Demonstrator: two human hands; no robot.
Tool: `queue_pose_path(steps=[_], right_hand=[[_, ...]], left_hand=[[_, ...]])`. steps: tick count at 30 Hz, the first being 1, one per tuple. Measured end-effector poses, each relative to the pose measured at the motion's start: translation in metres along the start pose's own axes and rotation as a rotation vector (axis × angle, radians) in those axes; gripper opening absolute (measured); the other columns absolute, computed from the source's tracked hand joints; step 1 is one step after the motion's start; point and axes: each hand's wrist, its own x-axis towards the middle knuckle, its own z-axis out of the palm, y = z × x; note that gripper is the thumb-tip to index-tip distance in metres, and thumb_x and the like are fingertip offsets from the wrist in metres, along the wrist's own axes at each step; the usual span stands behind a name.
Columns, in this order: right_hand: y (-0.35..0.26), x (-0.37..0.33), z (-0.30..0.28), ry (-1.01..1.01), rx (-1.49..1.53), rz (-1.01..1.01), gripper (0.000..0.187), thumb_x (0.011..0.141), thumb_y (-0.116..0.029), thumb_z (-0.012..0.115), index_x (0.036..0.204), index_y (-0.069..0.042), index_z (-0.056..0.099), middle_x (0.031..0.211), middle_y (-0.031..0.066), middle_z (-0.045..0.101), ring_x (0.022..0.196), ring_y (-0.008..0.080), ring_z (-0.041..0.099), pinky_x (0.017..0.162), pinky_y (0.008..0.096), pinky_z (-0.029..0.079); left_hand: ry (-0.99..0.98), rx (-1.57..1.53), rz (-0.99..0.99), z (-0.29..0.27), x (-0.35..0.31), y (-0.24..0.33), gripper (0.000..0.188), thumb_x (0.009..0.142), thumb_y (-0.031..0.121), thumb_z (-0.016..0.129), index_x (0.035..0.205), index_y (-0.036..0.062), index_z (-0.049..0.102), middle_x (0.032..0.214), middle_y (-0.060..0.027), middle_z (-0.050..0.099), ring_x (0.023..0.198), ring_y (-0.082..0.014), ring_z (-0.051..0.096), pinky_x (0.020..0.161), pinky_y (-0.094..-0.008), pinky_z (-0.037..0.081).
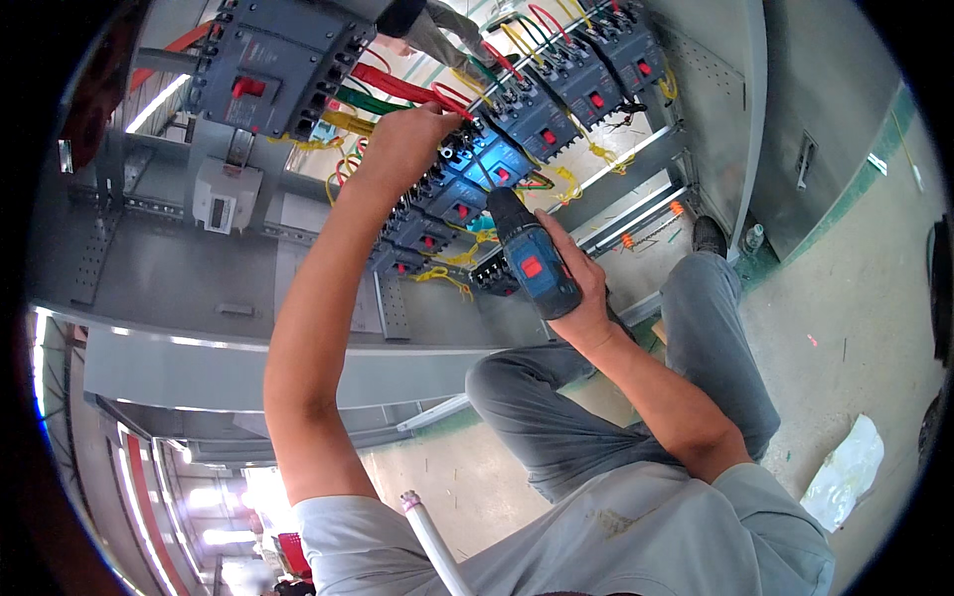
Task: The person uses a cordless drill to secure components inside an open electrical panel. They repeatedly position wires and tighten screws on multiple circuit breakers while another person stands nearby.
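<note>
My right hand (580, 288) is wrapped round a dark blue and black cordless drill (537, 260) with a red patch on its body. The drill's slim bit points up and left at a blue-lit circuit breaker (500, 157) in a row of dark grey breakers with red toggles. My left hand (405, 147) reaches up to the wire ends at that row, its fingers bent and pressed together by the breaker terminals. Whatever the fingertips pinch is hidden. Thick red cables (393, 85) and a yellow cable (348, 122) run beside this hand.
A large breaker (278, 74) sits at upper left, above a white meter (227, 196). Bundled yellow wires (442, 278) hang below the row. The cabinet's grey door (815, 129) stands at right. Crumpled plastic (845, 472) lies on the floor. Another person's trouser leg (437, 45) shows behind.
</note>
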Motion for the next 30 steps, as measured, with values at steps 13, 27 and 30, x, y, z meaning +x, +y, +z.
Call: queue_pose_path(steps=[13, 27, 30], right_hand=[[0.001, -0.004, -0.002, 0.011, -0.051, -0.017, 0.078, 0.082, -0.005, 0.081, 0.154, -0.006, 0.05, 0.129, 0.022, 0.07, 0.104, 0.0385, 0.074, 0.088, 0.0411, 0.06], [0.006, -0.007, -0.009, -0.014, -0.007, -0.002, 0.076, 0.083, -0.005, 0.08, 0.153, -0.005, 0.05, 0.13, 0.0223, 0.07, 0.106, 0.0393, 0.073, 0.089, 0.0421, 0.059], [0.007, -0.006, -0.01, -0.01, -0.009, -0.018, 0.077, 0.083, -0.004, 0.079, 0.154, -0.005, 0.05, 0.13, 0.0228, 0.07, 0.108, 0.0403, 0.072, 0.089, 0.0424, 0.059]], left_hand=[[0.008, -0.041, -0.067, 0.008, 0.002, 0.002, 0.022, 0.091, 0.012, 0.067, 0.112, 0.0114, 0.073, 0.101, -0.0186, 0.074, 0.095, -0.0393, 0.072, 0.082, -0.0525, 0.057], [0.061, -0.043, -0.066, 0.014, 0.004, 0.009, 0.021, 0.09, 0.014, 0.068, 0.109, 0.0102, 0.075, 0.101, -0.0155, 0.074, 0.094, -0.0385, 0.072, 0.08, -0.0509, 0.057], [0.075, -0.049, -0.049, 0.015, 0.004, 0.01, 0.019, 0.089, 0.013, 0.068, 0.106, 0.0091, 0.075, 0.099, -0.0161, 0.074, 0.093, -0.0389, 0.072, 0.079, -0.0512, 0.057]])
